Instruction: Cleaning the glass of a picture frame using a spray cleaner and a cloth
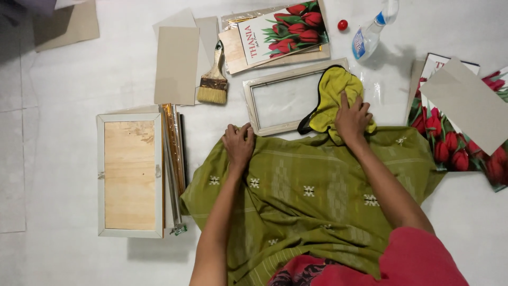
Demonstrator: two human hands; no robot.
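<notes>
Head view, looking down on a pale floor (74,69).

Item: picture frame (292,96), whitish, glazed, lying flat just beyond the person's lap, its long side running left to right and slightly tilted.

Item: left hand (238,144), fingers curled narrow over the frame's near-left corner, pressing on it; nothing is lifted.

Item: right hand (352,116), fingers spread wide, flat on a yellow cloth (338,95) with a dark edge, which covers the frame's right end.

Item: green patterned cloth (317,190), draped over the lap, its far edge meeting the frame's near rail.

Item: second frame (130,175), face down, plywood back showing, left of the lap; gold-toned strips (173,153) lie along its right side.

Item: paintbrush (214,74), broad, bristles toward the person, left of the glazed frame.

Item: grey card sheets (177,61), beside the brush.

Item: tulip prints (288,29) on boards, beyond the frame; further tulip prints (455,145) under a grey card at right.

Item: spray bottle (370,34), lying on its side, with a red cap (343,25) near it.
</notes>
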